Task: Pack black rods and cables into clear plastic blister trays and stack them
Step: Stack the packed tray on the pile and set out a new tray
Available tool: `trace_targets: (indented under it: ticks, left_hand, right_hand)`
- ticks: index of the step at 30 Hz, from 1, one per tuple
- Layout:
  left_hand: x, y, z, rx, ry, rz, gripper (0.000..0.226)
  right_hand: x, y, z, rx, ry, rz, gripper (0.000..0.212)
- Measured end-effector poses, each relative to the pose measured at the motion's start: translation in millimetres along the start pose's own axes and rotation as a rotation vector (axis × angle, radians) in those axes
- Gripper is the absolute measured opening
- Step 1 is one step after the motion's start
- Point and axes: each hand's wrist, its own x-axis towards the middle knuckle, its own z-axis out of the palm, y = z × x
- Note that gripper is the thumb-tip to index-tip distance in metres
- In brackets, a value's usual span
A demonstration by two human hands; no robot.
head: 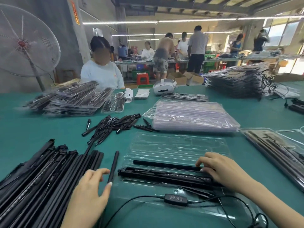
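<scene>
A person is working at a green table [164, 112], with an open clear blister tray [177, 150] lying near the table's near edge, straight ahead. The right hand [218, 170] is resting on the right end of the tray, its fingers bent and their tips pressing down on a black rod [164, 164] that is lying lengthwise in one of the tray's channels. Just nearer in the tray, a thicker black bar [164, 176] with a row of small light dots is sitting alongside that rod. A black cable [131, 199] with an inline controller [176, 198] is trailing across the tray's near flap toward the table's near edge.

The left hand [92, 186] is hovering just left of the tray, fingers loosely extended, the thumb tip touching or nearly touching the lower end of a single loose rod [113, 167] lying on the table; whether it is actually pinching that rod cannot be told.

A large heap of long black rods [37, 175] is filling the near left corner. Toward the middle of the table a scatter of shorter black pieces [113, 124] is lying, and beside it, to the right, a stack of empty clear trays [190, 116]. Packed trays are sitting in piles at the far left [69, 101] and far right [238, 79], with one more packed tray [276, 150] at the right edge. A white headset [164, 88] is lying near the far edge.
</scene>
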Motion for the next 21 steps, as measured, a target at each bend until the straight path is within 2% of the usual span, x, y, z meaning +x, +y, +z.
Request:
trace_targets:
  ticks: [5, 11, 14, 18, 21]
  left_hand:
    - [-10.7, -13.0, -14.3, 0.160, -0.168, -0.122, 0.006]
    - [-12.3, -10.0, -7.7, 0.240, -0.357, -0.139, 0.029]
    - [-9.1, -13.2, -9.7, 0.256, -0.358, -0.130, 0.026]
    - [-0.3, -22.6, -23.7, 0.401, -0.233, -0.078, 0.018]
    - [2.2, -23.8, -25.6, 0.401, -0.215, -0.043, 0.013]
  right_hand:
    - [1.1, 1.5, 5.5, 0.087, 0.040, 0.006, 0.014]
    - [19.5, -9.0, 8.5, 0.173, -0.015, -0.066, 0.010]
    - [15.0, -2.0, 2.5, 0.154, -0.049, -0.138, 0.012]
    - [-2.9, 8.2, 0.5, 0.064, -0.104, -0.150, 0.038]
    - [-10.1, 7.3, -1.0, -0.028, -0.106, -0.146, 0.049]
